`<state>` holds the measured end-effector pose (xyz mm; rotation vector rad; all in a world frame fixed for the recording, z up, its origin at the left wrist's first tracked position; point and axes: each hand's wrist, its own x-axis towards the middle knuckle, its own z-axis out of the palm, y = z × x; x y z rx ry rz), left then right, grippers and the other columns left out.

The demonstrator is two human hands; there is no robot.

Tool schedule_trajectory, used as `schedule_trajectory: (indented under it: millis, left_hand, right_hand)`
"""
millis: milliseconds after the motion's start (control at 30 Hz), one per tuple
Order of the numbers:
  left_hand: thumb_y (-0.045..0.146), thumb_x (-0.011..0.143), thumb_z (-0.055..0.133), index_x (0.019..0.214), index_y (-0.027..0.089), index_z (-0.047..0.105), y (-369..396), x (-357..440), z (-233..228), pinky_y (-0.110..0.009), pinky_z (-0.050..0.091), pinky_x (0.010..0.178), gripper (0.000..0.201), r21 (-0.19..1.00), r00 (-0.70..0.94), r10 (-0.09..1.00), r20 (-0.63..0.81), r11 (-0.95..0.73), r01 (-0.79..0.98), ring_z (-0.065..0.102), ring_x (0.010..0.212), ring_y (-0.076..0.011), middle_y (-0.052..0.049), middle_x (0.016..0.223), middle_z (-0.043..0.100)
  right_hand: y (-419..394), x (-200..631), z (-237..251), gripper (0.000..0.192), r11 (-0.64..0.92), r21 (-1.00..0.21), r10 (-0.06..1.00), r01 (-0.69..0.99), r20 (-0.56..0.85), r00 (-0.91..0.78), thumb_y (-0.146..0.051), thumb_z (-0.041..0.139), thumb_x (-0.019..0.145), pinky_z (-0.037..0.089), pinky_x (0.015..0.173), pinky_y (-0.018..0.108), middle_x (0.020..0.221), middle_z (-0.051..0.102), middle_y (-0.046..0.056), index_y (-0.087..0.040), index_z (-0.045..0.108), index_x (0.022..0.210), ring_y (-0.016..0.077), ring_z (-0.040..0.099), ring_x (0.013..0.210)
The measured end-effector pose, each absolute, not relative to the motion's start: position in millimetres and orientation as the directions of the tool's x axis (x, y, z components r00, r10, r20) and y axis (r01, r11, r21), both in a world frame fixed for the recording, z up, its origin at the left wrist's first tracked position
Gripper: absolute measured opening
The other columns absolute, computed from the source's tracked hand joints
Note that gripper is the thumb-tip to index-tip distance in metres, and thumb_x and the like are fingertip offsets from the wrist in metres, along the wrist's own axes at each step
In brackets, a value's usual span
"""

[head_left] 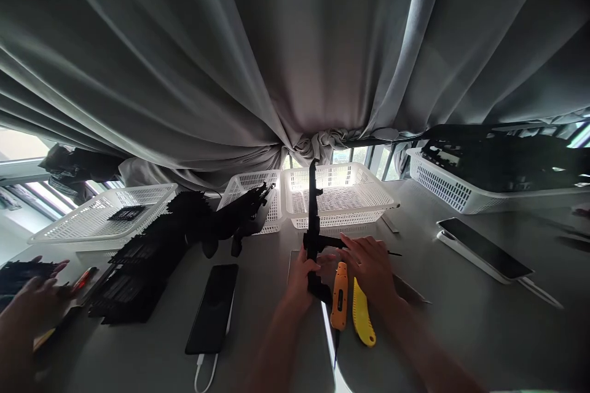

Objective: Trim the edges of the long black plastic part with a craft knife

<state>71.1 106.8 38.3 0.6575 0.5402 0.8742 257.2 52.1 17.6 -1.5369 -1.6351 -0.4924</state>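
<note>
In the middle of the view stands a long black part (314, 215) with a side arm reaching right; it looks like moulded plastic. My left hand (302, 279) is closed around its lower stretch. The fingers of my right hand (371, 264) are closed at the side arm, and a thin dark tip sticks out to the right beyond them. Just below, between my forearms, lies an orange corded hand tool (340, 298). A yellow utility knife (363, 313) rests to its right, close to my right wrist.
White baskets (341, 219) line the back of the grey table. Dark parts are heaped at left (142, 264) and in the right-hand basket (437, 187). A phone (212, 310) lies left, another phone (483, 249) right. Another person's hand (34, 304) works at far left.
</note>
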Motion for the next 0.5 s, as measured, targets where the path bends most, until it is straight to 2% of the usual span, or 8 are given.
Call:
schedule_trajectory:
  millis: [133, 233, 300, 367, 500]
  left_hand:
    - [0.017, 0.069, 0.078, 0.109, 0.017, 0.076, 107, 76, 31, -0.043, 0.059, 0.095, 0.040, 0.757, 0.560, 0.817, -0.138, 0.452, -0.473, 0.078, 0.108, -0.0334, -0.016, 0.119, 0.081]
    - [0.030, 0.079, 0.084, 0.117, 0.020, 0.076, 104, 77, 28, -0.045, 0.057, 0.098, 0.040, 0.919, 0.506, 0.856, -0.103, 0.276, -0.280, 0.080, 0.102, -0.0330, -0.012, 0.106, 0.085]
    - [0.046, 0.089, 0.080, 0.119, 0.023, 0.074, 101, 76, 27, -0.043, 0.059, 0.090, 0.039, 0.987, 0.464, 0.885, -0.038, 0.107, -0.123, 0.080, 0.091, -0.0309, -0.009, 0.101, 0.085]
    - [0.062, 0.096, 0.070, 0.117, 0.024, 0.071, 98, 75, 28, -0.041, 0.059, 0.076, 0.043, 0.998, 0.431, 0.902, 0.014, 0.011, -0.054, 0.079, 0.076, -0.0281, -0.009, 0.101, 0.085]
    - [0.077, 0.095, 0.062, 0.111, 0.025, 0.071, 95, 75, 27, -0.036, 0.054, 0.060, 0.055, 0.993, 0.372, 0.928, 0.021, 0.025, -0.116, 0.072, 0.064, -0.0236, -0.008, 0.095, 0.082]
  right_hand:
    - [57, 264, 18, 0.036, 0.146, -0.265, 0.603, 0.953, 0.787, 0.127, -0.045, 0.055, 0.113, 0.045, 0.083, 0.040, 0.097, 0.081, 0.007, -0.027, 0.078, 0.134, 0.0255, 0.070, 0.092]
    - [60, 273, 19, 0.036, 0.071, -0.263, 0.552, 0.962, 0.814, 0.181, -0.045, 0.056, 0.112, 0.044, 0.082, 0.040, 0.096, 0.081, 0.007, -0.024, 0.078, 0.130, 0.0258, 0.070, 0.090]
    - [60, 276, 19, 0.035, 0.051, -0.254, 0.505, 0.966, 0.841, 0.195, -0.045, 0.058, 0.112, 0.044, 0.082, 0.040, 0.094, 0.080, 0.007, -0.022, 0.078, 0.127, 0.0258, 0.070, 0.089]
    - [60, 276, 21, 0.033, 0.071, -0.237, 0.482, 0.969, 0.859, 0.175, -0.045, 0.059, 0.112, 0.044, 0.082, 0.039, 0.093, 0.080, 0.006, -0.021, 0.077, 0.126, 0.0251, 0.070, 0.088]
    - [57, 270, 26, 0.027, 0.137, -0.181, 0.490, 0.974, 0.867, 0.092, -0.040, 0.061, 0.112, 0.044, 0.081, 0.038, 0.092, 0.080, 0.005, -0.021, 0.075, 0.124, 0.0231, 0.069, 0.087]
